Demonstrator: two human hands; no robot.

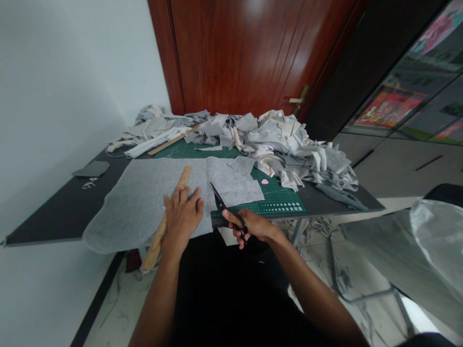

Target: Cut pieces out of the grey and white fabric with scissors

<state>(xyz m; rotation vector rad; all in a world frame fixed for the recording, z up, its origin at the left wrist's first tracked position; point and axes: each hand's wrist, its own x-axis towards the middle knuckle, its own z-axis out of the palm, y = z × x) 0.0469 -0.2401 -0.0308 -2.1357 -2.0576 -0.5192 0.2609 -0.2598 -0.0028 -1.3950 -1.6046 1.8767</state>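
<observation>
A large piece of light grey fabric (123, 202) lies flat over the table, part of it on a green cutting mat (285, 195). My left hand (183, 212) rests with its fingers spread on a wooden ruler (155, 246) and the fabric beside it. The ruler runs slantwise and juts past the table's near edge. My right hand (246, 225) grips black scissors (219, 198) by the handles. Their blades point up and left over the fabric, near a cut in its near edge. Whether the blades touch the cloth is hard to tell.
Heaps of grey and cream fabric scraps (278, 135) line the table's back and right. A second wooden strip (173, 140) lies at the back left. A grey scrap (92, 169) sits on the dark table (50, 212). A fabric-draped chair (390, 246) stands right.
</observation>
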